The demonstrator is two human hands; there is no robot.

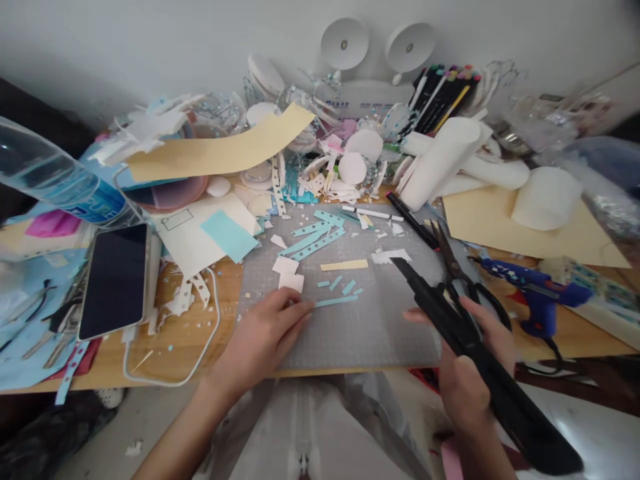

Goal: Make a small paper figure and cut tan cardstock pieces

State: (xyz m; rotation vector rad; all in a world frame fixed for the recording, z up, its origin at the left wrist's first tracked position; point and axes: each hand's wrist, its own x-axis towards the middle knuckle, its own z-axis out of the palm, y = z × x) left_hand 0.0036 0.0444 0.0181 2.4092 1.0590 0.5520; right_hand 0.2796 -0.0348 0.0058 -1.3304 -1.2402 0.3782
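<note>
My right hand (473,373) is wrapped round a large black utility knife (480,363), its dark blade pointing up and left over the grey cutting mat (385,333). My left hand (273,327) rests on the mat, fingers together, with fingertips at the left end of a thin light-blue paper strip (337,301). Small blue paper pieces (335,283) lie just above that strip. Near my left fingers are white paper squares (290,272). A cream strip (344,265) and star-punched blue strips (317,243) lie farther back. Black-handled scissors (455,263) lie partly behind the knife and right hand.
On the left are a phone (114,283), a white cable (215,320) and a tilted water bottle (65,177). A blue glue gun (543,293) and white paper rolls (440,163) are on the right. Paper scraps and a bundle of markers (443,100) crowd the back.
</note>
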